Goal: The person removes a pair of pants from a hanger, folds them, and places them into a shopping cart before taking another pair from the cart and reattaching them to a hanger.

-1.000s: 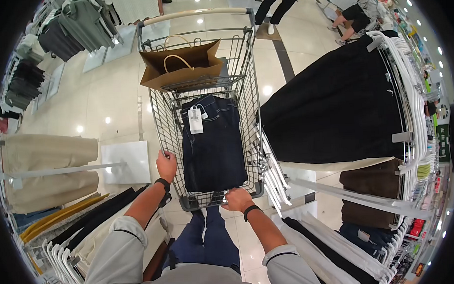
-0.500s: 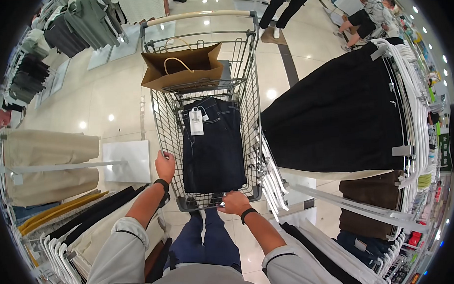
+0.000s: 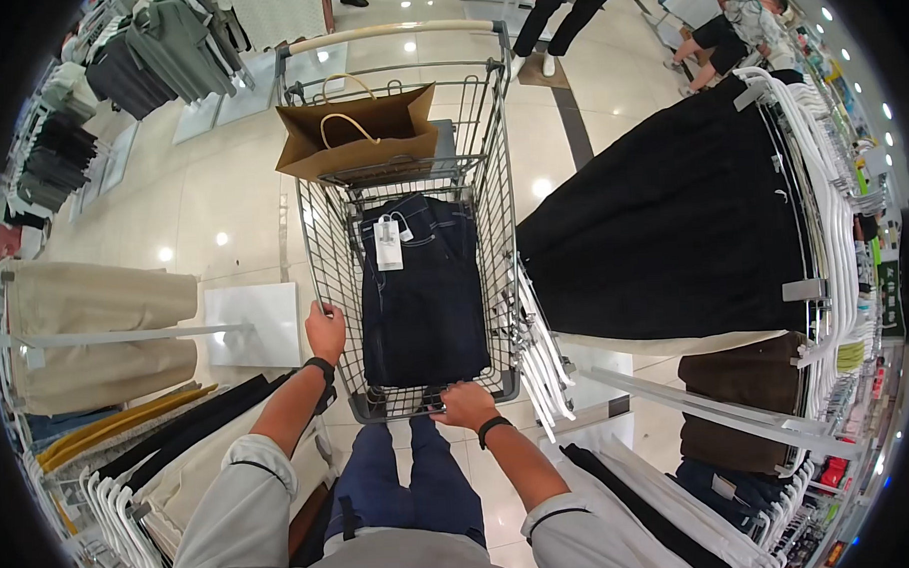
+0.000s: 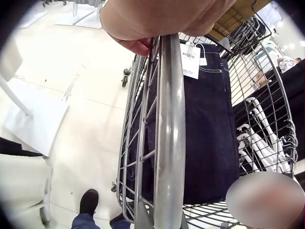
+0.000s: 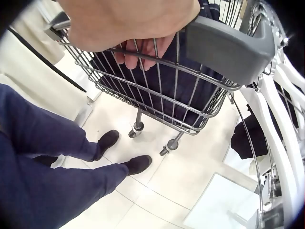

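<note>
A wire shopping cart (image 3: pixel 323 251) stands in front of me, its wooden handle at the far end. Dark folded jeans (image 3: pixel 425 295) with a white tag (image 3: pixel 388 244) lie in its basket. A brown paper bag (image 3: pixel 354 137) sits on the cart's upper shelf. My left hand (image 3: pixel 325 331) grips the cart's left top rail (image 4: pixel 170 138); its fingers (image 4: pixel 138 45) curl over the bar. My right hand (image 3: pixel 463 404) grips the near end rim (image 5: pixel 162 64), fingers (image 5: pixel 143 50) hooked through the wires. My dark blue trousers (image 5: pixel 43 157) and black shoes (image 5: pixel 136 164) show below.
A rack of black garments on white hangers (image 3: pixel 672 216) presses close on the right. Beige and dark clothes (image 3: pixel 96 327) hang on the left. A white display base (image 3: pixel 253 324) lies on the glossy floor. People (image 3: pixel 716 34) stand far ahead on the right.
The cart and both hands have shifted slightly left and nearer to me. Both grips are unchanged.
</note>
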A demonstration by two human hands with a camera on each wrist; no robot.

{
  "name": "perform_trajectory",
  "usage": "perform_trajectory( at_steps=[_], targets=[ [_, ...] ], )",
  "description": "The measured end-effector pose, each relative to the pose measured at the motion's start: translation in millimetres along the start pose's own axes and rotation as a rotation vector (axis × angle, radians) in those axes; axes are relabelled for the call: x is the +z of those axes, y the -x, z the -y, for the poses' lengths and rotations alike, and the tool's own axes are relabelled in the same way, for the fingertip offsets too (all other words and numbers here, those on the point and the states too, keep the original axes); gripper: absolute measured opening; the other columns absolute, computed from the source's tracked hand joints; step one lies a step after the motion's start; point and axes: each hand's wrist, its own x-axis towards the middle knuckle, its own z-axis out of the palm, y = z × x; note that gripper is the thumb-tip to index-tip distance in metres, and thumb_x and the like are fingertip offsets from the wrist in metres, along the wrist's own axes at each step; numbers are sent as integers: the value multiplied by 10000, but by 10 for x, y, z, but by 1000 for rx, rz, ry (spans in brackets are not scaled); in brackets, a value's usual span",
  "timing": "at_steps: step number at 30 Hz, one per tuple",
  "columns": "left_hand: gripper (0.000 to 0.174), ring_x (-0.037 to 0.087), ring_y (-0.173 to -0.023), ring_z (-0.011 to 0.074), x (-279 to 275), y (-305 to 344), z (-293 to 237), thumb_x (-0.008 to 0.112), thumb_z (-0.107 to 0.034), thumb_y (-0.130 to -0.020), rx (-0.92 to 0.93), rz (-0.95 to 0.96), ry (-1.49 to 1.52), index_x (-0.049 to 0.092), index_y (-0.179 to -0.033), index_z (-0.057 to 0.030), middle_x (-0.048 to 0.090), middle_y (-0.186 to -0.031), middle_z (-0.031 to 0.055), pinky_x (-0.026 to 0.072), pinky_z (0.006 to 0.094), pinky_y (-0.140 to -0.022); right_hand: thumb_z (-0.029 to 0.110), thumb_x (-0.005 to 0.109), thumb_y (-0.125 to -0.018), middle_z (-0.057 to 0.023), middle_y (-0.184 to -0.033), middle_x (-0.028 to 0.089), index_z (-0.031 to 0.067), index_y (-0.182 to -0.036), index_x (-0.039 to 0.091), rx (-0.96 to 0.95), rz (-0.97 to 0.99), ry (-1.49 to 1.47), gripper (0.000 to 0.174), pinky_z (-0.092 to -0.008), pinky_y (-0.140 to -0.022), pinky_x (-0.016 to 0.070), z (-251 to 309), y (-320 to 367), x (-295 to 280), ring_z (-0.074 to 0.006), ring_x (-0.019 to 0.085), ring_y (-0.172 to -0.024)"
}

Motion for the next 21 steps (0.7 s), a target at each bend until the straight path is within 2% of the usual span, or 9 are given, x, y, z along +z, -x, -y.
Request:
perform_trajectory(
  at_steps=[6, 11, 13, 15, 16, 17, 18, 19, 21],
  targets=[
    [126, 602, -599, 410, -64, -6, -42, 574, -104, -819, -20, 48, -5, 533, -821, 16, 589, -618, 221, 466, 454, -579, 565, 590, -814, -161, -852, 692, 23, -820, 710, 37, 26, -4, 556, -388, -785, 535, 49, -9, 2, -296, 667, -847],
    [146, 614, -726, 421, -63, 8, 34, 591, -116, -811, -72, 104, 13, 541, -842, 17, 618, -735, 249, 468, 473, -658, 603, 549, -816, -163, -870, 695, 42, -829, 727, 95, 86, 16, 589, -412, -771, 537, 111, -8, 15, -313, 665, -870],
    [177, 629, -782, 413, -43, -12, 127, 600, -127, -811, -21, 118, 81, 546, -887, 23, 632, -780, 245, 482, 459, -693, 624, 540, -801, -179, -873, 689, 51, -849, 733, 118, 47, 21, 606, -427, -770, 542, 165, -3, -3, -323, 665, -882],
    [197, 639, -739, 407, -4, 8, 180, 587, -98, -809, -59, 94, 163, 543, -943, 40, 640, -777, 248, 493, 441, -674, 568, 606, -743, -199, -907, 681, 57, -868, 735, 220, 2, -4, 542, -450, -757, 539, 250, 56, -23, -359, 663, -875],
    [205, 640, -736, 414, 69, -20, 307, 561, -89, -820, -103, 132, 245, 544, -968, 53, 640, -775, 259, 489, 450, -667, 512, 655, -698, -174, -906, 674, 56, -865, 723, 235, 50, -5, 491, -448, -743, 532, 279, 51, -30, -347, 643, -904],
    [197, 627, -729, 440, 141, -21, 368, 538, -81, -837, 46, 60, 285, 540, -961, 73, 632, -747, 263, 475, 474, -665, 452, 703, -665, -131, -906, 656, 72, -874, 698, 201, -185, -39, 434, -434, -762, 513, 279, 145, 134, -321, 597, -960],
    [192, 618, -735, 455, 58, -17, 272, 529, -72, -841, 13, 104, 191, 535, -959, 80, 629, -747, 268, 470, 485, -671, 389, 743, -632, -101, -941, 623, 86, -904, 659, 241, -312, -68, 416, -413, -805, 483, 324, 196, 241, -301, 539, -1013],
    [188, 609, -742, 471, -8, -24, 214, 519, -63, -846, -24, 148, 85, 529, -958, 87, 627, -748, 274, 465, 495, -678, 326, 737, -660, -120, -1042, 600, 70, -947, 638, 251, -435, -165, 397, -419, -908, 445, 427, 313, 241, -325, 512, -1080],
    [185, 600, -758, 479, -16, -38, 160, 512, -61, -849, -12, 178, 98, 524, -956, 90, 620, -768, 284, 461, 499, -690, 292, 706, -712, -129, -1112, 577, 75, -1014, 611, 319, -773, -20, 384, -423, -958, 410, 687, 580, 329, -334, 488, -1121]
  ],
)
